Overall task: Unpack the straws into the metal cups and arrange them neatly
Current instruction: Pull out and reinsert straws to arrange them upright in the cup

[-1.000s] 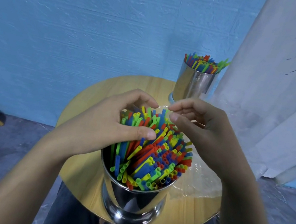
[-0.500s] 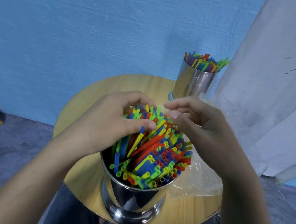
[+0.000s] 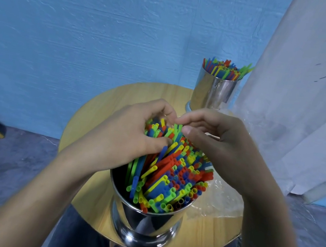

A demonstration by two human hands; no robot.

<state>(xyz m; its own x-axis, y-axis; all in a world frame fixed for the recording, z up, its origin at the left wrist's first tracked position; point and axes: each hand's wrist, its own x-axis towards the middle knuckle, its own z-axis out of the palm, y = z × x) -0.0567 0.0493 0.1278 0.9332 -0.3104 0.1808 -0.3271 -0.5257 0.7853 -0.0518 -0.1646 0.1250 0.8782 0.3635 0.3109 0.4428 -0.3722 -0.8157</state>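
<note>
- Head view: the left hand (image 3: 125,136) curls round the tops of the straws (image 3: 173,174), thumb pressing them; they lean in the near metal cup (image 3: 141,226) at the table's (image 3: 104,109) front.
- The right hand (image 3: 218,147) seems to pinch green tips, thumb against forefinger.
- The far metal cup (image 3: 214,93) stands behind, filled.

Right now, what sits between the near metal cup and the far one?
In the head view, the left hand and right hand, meeting over the straws in the near cup; behind them, bare wooden table.
</note>
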